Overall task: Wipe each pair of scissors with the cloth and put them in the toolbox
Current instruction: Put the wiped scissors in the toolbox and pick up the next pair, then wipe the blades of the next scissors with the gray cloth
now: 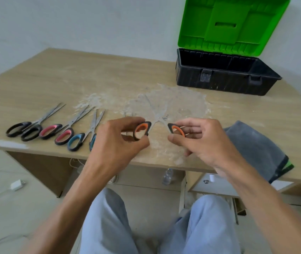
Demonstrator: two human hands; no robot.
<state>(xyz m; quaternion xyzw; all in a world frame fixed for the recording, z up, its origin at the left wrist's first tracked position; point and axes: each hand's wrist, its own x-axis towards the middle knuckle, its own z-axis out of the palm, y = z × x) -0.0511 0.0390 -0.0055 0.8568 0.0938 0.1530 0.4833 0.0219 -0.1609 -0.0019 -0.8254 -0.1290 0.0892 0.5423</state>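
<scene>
I see my left hand (120,138) curled round 1 handle loop of the orange-and-black-handled steel scissors (158,117), thumb and fingers closed on it. My right hand (197,142) pinches the other loop between thumb and fingertips. The 2 loops are pulled apart, so the blades stand open in an X, pointing away from me. The blades are coated in a whitish crust. The scissors sit over the middle of the light wooden worktop (54,79), near its front edge and above a pale dusty smear (179,101). I cannot tell whether the blades touch the surface.

Towards the front-left corner 3 more pairs lie side by side, handles towards me and blades angled to the far right: black-handled scissors (27,128) outermost, then pink-and-black-handled scissors (60,132), then blue-and-black-handled scissors (79,140), whose 2nd loop is partly hidden behind my left hand.

The folded grey cloth (256,147) lies at the front-right edge, just beside my right hand and overhanging the edge a little. The black plastic toolbox (219,81) stands at the far-right corner, well apart from the scissors, with its bright green lid (234,24) tipped upright against the wall.

Under the worktop a clear plastic bottle (167,176) stands on the floor, and a white plug (17,185) lies on the floor to the left.
</scene>
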